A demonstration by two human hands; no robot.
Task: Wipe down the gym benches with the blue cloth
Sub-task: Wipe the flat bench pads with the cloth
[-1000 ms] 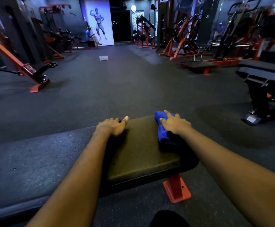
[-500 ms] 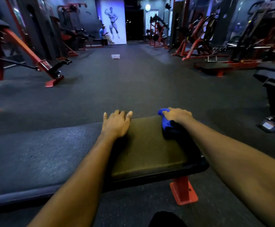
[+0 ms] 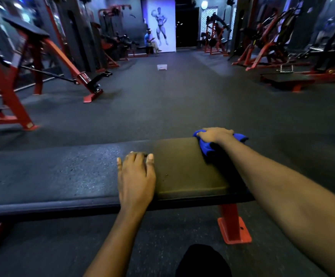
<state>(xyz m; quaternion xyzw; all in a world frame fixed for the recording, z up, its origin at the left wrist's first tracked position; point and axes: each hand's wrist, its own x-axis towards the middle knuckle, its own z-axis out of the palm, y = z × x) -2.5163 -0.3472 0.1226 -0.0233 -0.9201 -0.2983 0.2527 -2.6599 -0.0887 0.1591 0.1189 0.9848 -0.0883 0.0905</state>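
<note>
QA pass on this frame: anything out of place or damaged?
Only a small white box sitting alone mid-aisle on the dark rubber floor, a possible trip hazard. The black padded bench and blue cloth look intact.

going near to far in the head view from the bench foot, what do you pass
red bench foot, left hand on the bench pad, right hand on the blue cloth at the pad's far edge, white box on the floor, seated person by the far poster
</note>
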